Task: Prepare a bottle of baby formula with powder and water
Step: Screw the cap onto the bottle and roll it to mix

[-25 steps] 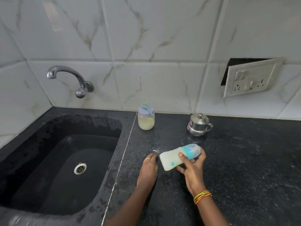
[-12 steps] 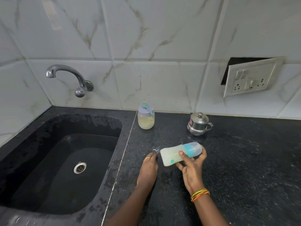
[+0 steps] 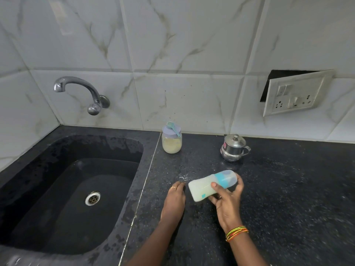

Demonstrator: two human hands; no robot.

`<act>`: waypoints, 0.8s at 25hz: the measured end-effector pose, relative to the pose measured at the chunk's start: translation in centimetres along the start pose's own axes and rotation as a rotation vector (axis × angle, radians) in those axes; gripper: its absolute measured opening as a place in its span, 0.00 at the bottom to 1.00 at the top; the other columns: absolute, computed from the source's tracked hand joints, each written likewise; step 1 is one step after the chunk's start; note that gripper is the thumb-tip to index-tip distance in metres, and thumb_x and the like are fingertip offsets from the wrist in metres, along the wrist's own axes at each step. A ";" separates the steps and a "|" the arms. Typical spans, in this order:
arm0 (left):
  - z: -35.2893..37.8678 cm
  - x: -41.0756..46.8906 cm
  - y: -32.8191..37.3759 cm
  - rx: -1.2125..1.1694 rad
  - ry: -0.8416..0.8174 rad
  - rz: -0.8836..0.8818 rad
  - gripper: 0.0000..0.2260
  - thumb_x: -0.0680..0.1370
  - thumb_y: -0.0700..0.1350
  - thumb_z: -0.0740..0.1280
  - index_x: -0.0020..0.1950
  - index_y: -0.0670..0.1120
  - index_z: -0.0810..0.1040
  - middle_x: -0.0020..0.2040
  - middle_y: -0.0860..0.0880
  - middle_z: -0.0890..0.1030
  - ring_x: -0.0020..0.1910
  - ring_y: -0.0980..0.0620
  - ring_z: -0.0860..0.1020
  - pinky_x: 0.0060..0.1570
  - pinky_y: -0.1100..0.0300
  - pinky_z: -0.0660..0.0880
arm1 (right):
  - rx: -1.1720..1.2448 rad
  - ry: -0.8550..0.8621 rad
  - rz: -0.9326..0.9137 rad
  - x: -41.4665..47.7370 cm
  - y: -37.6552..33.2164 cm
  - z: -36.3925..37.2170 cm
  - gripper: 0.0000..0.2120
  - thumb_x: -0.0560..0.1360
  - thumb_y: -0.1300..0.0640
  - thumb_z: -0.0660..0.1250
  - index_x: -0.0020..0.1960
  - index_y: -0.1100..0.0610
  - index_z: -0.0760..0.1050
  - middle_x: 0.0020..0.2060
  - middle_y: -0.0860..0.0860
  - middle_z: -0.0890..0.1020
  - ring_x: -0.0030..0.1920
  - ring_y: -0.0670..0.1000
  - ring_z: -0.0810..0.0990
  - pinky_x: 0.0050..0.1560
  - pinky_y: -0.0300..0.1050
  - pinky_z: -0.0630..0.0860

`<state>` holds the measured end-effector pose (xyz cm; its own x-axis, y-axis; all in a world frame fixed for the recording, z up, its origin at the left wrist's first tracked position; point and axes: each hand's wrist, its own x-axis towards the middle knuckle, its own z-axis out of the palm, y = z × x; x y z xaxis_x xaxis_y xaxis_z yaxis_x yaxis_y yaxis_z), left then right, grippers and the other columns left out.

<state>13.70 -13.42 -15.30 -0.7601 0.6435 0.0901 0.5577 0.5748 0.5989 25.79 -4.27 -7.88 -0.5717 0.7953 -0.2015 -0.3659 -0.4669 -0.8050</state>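
My right hand (image 3: 227, 203) grips a baby bottle (image 3: 201, 187) lying nearly on its side above the black counter, its blue cap pointing right and milky liquid inside. My left hand (image 3: 174, 200) rests palm down on the counter just left of the bottle's base, holding nothing, fingers together. A jar of pale formula powder (image 3: 172, 144) with a lilac lid stands near the back wall, a teal scoop (image 3: 173, 127) lying on its lid. A small lidded steel pot (image 3: 233, 148) stands to the jar's right.
A black sink (image 3: 73, 189) with a steel drain fills the left side, a chrome tap (image 3: 82, 91) above it. A loose switch-and-socket plate (image 3: 295, 95) hangs on the tiled wall at right. Some spilled droplets (image 3: 185, 176) lie on the counter (image 3: 288, 198).
The bottle has rocked in my right hand, first rising toward level, then tilting base-down again. My left hand has stayed on the counter.
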 end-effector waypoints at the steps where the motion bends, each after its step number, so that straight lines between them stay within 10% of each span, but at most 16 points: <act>1: 0.0 0.0 0.1 0.002 0.004 0.003 0.18 0.80 0.38 0.55 0.71 0.43 0.66 0.71 0.47 0.67 0.70 0.51 0.66 0.69 0.61 0.63 | 0.036 0.017 0.008 0.1 0.0 -0.1 0.33 0.71 0.74 0.65 0.64 0.42 0.62 0.54 0.52 0.78 0.53 0.54 0.79 0.47 0.57 0.79; 20: -0.1 -0.1 0.0 -0.004 0.003 0.002 0.18 0.81 0.40 0.56 0.71 0.43 0.66 0.71 0.47 0.67 0.70 0.51 0.66 0.70 0.60 0.63 | 0.042 0.017 0.036 -0.1 -0.1 0.6 0.36 0.71 0.73 0.66 0.65 0.40 0.60 0.54 0.52 0.77 0.54 0.55 0.79 0.46 0.57 0.80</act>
<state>13.79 -13.52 -15.21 -0.7599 0.6432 0.0941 0.5580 0.5712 0.6019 25.46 -4.53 -7.43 -0.5728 0.7840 -0.2392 -0.3760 -0.5107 -0.7732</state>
